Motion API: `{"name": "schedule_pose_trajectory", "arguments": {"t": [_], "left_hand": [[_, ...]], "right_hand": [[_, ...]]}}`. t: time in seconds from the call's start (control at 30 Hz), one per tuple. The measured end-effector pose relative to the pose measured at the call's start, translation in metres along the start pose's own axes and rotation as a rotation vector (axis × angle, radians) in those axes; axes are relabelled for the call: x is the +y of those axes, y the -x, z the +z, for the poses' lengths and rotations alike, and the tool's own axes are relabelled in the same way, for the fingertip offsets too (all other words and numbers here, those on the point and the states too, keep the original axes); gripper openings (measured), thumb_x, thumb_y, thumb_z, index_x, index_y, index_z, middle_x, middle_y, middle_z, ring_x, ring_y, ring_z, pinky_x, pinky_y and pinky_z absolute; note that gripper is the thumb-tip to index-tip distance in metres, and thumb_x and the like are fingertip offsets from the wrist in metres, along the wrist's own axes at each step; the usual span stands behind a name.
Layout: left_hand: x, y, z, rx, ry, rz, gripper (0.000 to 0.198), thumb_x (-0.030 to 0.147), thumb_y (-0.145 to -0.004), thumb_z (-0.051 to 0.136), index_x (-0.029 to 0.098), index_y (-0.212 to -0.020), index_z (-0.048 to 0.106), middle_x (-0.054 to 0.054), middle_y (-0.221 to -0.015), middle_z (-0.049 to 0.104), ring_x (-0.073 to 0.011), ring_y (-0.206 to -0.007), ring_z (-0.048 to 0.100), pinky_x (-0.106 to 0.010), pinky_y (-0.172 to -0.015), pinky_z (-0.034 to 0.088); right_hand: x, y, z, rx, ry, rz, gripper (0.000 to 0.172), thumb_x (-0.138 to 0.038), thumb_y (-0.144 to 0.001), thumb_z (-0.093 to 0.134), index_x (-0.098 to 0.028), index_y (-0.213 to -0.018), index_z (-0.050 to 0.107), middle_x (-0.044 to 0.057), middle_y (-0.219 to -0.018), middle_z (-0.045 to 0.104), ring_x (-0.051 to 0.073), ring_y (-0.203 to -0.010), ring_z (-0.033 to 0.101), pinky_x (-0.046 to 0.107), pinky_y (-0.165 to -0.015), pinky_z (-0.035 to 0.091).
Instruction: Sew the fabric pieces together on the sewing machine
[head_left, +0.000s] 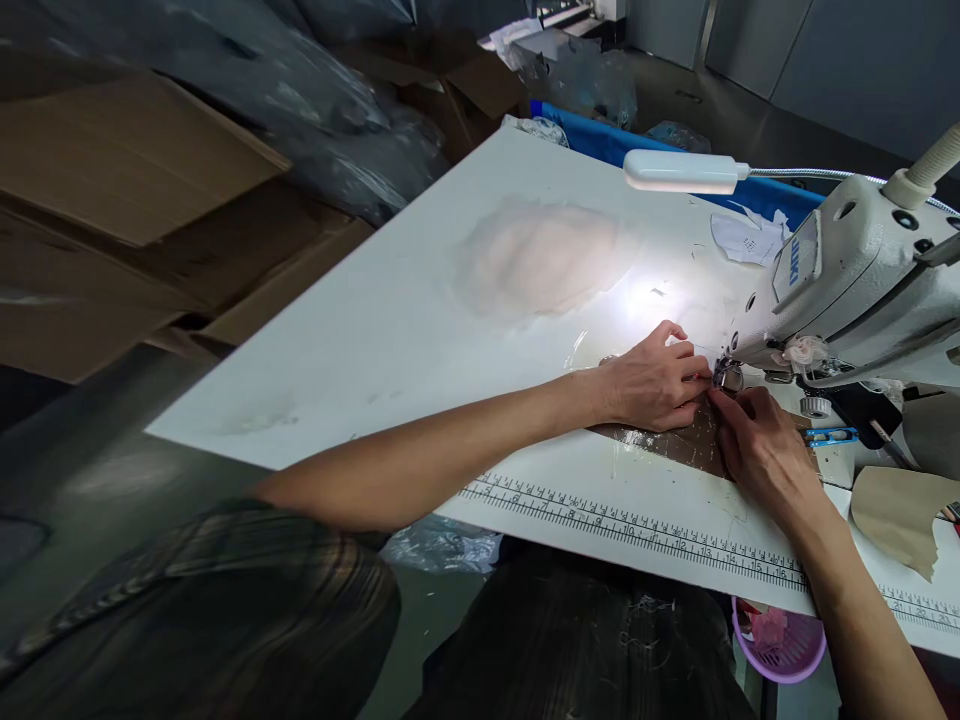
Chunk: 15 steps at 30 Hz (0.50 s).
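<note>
My left hand [654, 384] rests on the white table [420, 330] with its fingertips pinched at the presser foot [726, 377] of a white sewing machine [840, 280]. My right hand [761, 450] lies just below the foot, fingers curled and pressed on a small brownish piece [675, 440] under the needle. What the fingertips hold is too small to name. A lamp [679, 171] lights the spot around the needle.
A sheer pinkish fabric pile [540, 255] lies on the table behind my hands. A ruler strip [637, 520] runs along the front edge. Tan fabric [896, 510] and blue snips [831, 435] lie at right. A purple basket [780, 650] sits below. Cardboard boxes [127, 200] stand at left.
</note>
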<state>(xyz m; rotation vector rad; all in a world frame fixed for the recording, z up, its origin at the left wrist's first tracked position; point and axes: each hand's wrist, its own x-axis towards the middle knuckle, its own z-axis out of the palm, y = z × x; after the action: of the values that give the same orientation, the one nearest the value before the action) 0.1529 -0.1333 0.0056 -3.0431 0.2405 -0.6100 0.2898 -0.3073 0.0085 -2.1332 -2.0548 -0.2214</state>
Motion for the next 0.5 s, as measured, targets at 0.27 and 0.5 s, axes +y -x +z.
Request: {"name": "schedule_pose_trajectory", "arguments": {"t": [0.27, 0.5], "left_hand": [[0.001, -0.002, -0.003, -0.097, -0.022, -0.042, 0.034, 0.034, -0.096, 0.041, 0.015, -0.106, 0.068, -0.01, -0.11, 0.067, -0.0228, -0.086, 0.056, -0.043, -0.087, 0.036], [0.0, -0.003, -0.001, -0.088, -0.063, -0.035, 0.039, 0.04, -0.097, 0.04, 0.013, -0.109, 0.066, -0.01, -0.105, 0.065, -0.0214, -0.081, 0.052, -0.041, -0.08, 0.032]], "right_hand": [[-0.005, -0.002, 0.001, -0.04, 0.018, 0.075, 0.042, -0.018, -0.091, 0.043, -0.017, -0.129, 0.059, 0.015, -0.098, 0.057, 0.021, -0.074, 0.055, 0.036, -0.065, 0.053], [0.013, -0.001, -0.01, 0.055, -0.347, 0.189, 0.042, -0.041, -0.099, 0.037, -0.019, -0.112, 0.07, 0.014, -0.104, 0.066, 0.023, -0.082, 0.065, 0.038, -0.073, 0.056]]}}
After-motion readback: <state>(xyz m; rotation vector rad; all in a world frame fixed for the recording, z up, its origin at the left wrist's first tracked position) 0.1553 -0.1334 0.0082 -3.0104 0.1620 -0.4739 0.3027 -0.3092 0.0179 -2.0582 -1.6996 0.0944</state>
